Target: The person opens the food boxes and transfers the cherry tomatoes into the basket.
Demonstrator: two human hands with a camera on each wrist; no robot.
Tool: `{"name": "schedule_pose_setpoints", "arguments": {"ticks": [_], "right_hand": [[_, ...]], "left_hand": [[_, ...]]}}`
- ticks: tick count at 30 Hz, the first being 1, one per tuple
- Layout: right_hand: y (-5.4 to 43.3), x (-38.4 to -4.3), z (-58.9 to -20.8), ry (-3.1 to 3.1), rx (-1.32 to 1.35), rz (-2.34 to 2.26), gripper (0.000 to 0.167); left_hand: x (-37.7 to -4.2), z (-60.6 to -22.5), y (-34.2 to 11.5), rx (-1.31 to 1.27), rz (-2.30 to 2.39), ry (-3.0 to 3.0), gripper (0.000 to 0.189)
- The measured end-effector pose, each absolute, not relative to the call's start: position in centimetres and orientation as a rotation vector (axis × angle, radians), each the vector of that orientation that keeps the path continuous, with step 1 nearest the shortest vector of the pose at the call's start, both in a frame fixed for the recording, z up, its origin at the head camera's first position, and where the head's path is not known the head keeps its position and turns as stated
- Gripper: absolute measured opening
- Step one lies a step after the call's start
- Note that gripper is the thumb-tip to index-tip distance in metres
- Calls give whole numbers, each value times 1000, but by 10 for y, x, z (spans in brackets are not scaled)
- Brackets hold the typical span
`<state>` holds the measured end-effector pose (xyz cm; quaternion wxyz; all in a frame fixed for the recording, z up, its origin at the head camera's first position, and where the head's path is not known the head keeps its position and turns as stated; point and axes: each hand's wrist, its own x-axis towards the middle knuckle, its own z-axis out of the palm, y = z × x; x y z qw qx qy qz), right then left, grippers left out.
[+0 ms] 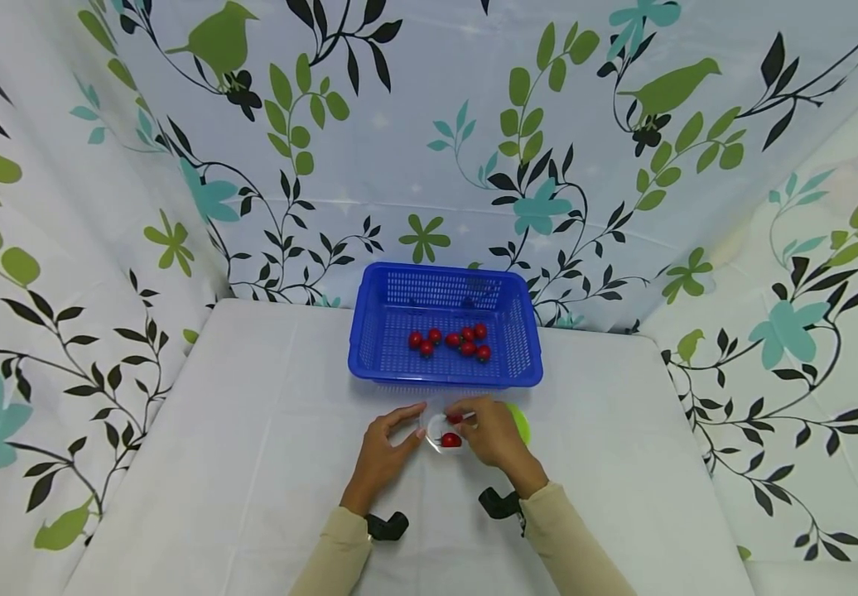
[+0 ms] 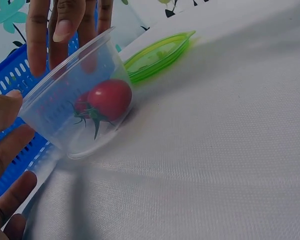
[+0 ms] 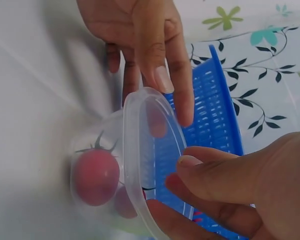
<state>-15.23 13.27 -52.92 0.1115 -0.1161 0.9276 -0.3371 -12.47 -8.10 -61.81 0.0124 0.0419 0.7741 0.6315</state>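
Observation:
A clear plastic tub (image 1: 433,444) stands on the white cloth with two cherry tomatoes in it. One tomato (image 2: 110,99) rests on the bottom, and a second tomato (image 3: 127,201) lies beside it. My left hand (image 1: 386,449) holds the tub's left side, thumb and forefinger spread around the rim. Over the tub's right side is my right hand (image 1: 494,430), bent downward at the opening. Its fingertips (image 3: 190,161) are apart at the rim, with no tomato between them in the right wrist view. A green lid (image 2: 160,56) lies to the tub's right, partly behind the right hand.
Behind the tub, a blue plastic basket (image 1: 369,368) holds several more tomatoes (image 1: 468,348). White cloth (image 1: 287,463) covers the table. A patterned curtain (image 1: 399,149) hangs behind and along both sides.

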Motion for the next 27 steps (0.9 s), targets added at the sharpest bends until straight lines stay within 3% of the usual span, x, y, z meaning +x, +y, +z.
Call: {"name": "schedule_pose_setpoints", "arguments": {"ticks": [17,27], "right_hand": [[118,-153,-532,2698,-466,-772,22],[114,-156,-540,2569,-432,-928,25]], "left_hand": [[-125,-617,-81,125,1963,2448,42],[-126,-618,-81,132,1975,2419,42]]}}
